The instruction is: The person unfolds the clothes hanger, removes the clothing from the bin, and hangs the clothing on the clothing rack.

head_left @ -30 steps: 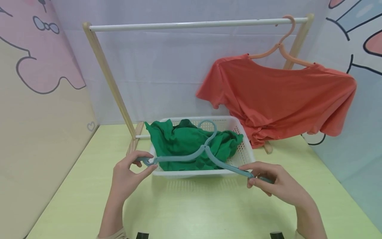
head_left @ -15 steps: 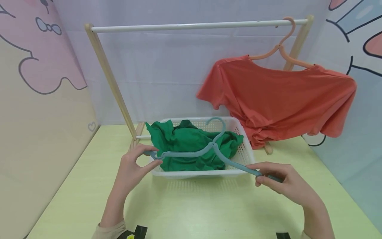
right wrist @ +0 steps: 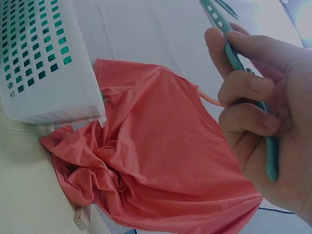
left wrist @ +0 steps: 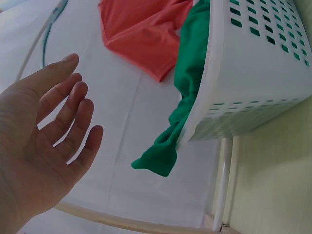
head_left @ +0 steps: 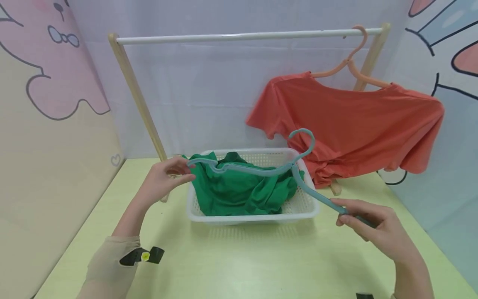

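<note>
A blue-green clothes hanger (head_left: 261,171) is held tilted over the front of a white basket (head_left: 254,218), its hook pointing up and back. My right hand (head_left: 377,228) grips the hanger's right arm, and the right wrist view shows the fingers curled round the hanger (right wrist: 234,58). The left hand (head_left: 160,179) is at the hanger's left end. Seen from the left wrist, that left hand (left wrist: 48,126) has loosely extended fingers with nothing in them. Crumpled green cloth (head_left: 231,195) lies in the basket, one corner hanging over its left side.
Behind the basket stands a rack with a white rail (head_left: 224,37) and wooden posts (head_left: 136,95). On the rail's right end, an orange hanger (head_left: 367,79) carries a red T-shirt (head_left: 351,124). Printed cloth walls surround the pale yellow table (head_left: 242,265).
The hanger has moved right and upward with my right hand. My left hand has gone from pinching the hanger's left end to loosened fingers, rising and shifting slightly left.
</note>
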A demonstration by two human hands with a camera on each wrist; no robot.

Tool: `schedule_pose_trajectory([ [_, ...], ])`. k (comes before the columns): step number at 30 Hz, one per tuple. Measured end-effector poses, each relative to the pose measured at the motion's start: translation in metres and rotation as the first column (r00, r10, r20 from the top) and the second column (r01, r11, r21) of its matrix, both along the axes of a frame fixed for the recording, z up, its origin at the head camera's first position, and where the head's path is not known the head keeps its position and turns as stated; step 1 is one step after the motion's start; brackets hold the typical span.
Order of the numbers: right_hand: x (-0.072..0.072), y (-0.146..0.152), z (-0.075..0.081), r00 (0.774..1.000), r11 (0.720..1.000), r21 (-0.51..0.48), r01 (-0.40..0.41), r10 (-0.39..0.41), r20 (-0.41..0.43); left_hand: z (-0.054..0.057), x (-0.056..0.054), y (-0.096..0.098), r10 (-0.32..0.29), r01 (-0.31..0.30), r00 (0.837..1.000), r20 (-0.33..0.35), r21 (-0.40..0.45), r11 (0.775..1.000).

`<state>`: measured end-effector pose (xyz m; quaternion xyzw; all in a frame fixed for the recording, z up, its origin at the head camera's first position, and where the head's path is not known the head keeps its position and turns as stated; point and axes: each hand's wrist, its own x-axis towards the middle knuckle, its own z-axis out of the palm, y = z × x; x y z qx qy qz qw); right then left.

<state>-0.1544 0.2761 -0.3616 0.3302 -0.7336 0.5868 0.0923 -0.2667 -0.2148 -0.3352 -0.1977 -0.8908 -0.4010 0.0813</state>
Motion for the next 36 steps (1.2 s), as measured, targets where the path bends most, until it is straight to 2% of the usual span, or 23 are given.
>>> schedule_pose_trajectory([
  [2, 0.000, 0.002, -0.001, 0.999, 0.999, -0.051, -0.004, 0.003, -0.033, 0.001, -0.011, 0.001, -0.061, 0.062, 0.997, 0.036, -0.029, 0.998],
  [4, -0.001, 0.004, -0.002, 0.998, 0.995, -0.097, -0.016, 0.009, -0.068, 0.002, -0.022, 0.004, -0.137, 0.141, 0.988, 0.068, -0.071, 0.987],
  [7, -0.002, 0.005, -0.003, 0.994, 0.990, -0.138, -0.031, 0.016, -0.109, 0.005, -0.033, 0.013, -0.253, 0.269, 0.959, 0.130, -0.132, 0.954],
  [10, -0.002, 0.005, -0.003, 0.993, 0.988, -0.150, -0.028, 0.010, -0.120, 0.006, -0.039, 0.025, -0.357, 0.394, 0.912, 0.203, -0.189, 0.900],
  [14, -0.003, 0.002, -0.004, 0.991, 0.984, -0.171, -0.041, 0.018, -0.134, 0.004, -0.043, 0.038, -0.445, 0.519, 0.847, 0.292, -0.268, 0.812],
  [19, -0.004, -0.002, -0.007, 0.992, 0.983, -0.179, -0.049, 0.028, -0.120, -0.011, -0.041, 0.047, -0.482, 0.616, 0.781, 0.397, -0.356, 0.703],
  [22, -0.005, -0.004, -0.008, 0.994, 0.984, -0.171, -0.057, 0.040, -0.104, -0.019, -0.038, 0.048, -0.470, 0.642, 0.760, 0.449, -0.404, 0.652],
  [24, -0.005, -0.004, -0.009, 0.994, 0.984, -0.166, -0.065, 0.049, -0.102, -0.022, -0.037, 0.048, -0.461, 0.648, 0.757, 0.464, -0.442, 0.620],
  [27, -0.005, -0.005, -0.009, 0.993, 0.983, -0.166, -0.076, 0.059, -0.104, -0.024, -0.037, 0.047, -0.459, 0.645, 0.763, 0.454, -0.493, 0.585],
  [30, -0.004, -0.005, -0.009, 0.993, 0.984, -0.161, -0.071, 0.055, -0.103, -0.023, -0.041, 0.046, -0.458, 0.618, 0.786, 0.415, -0.552, 0.560],
  [34, -0.005, -0.006, -0.010, 0.994, 0.986, -0.154, -0.068, 0.054, -0.092, -0.021, -0.050, 0.045, -0.446, 0.554, 0.826, 0.346, -0.644, 0.528],
  [36, -0.005, -0.006, -0.010, 0.995, 0.986, -0.151, -0.067, 0.055, -0.085, -0.021, -0.054, 0.045, -0.432, 0.520, 0.844, 0.316, -0.679, 0.518],
])
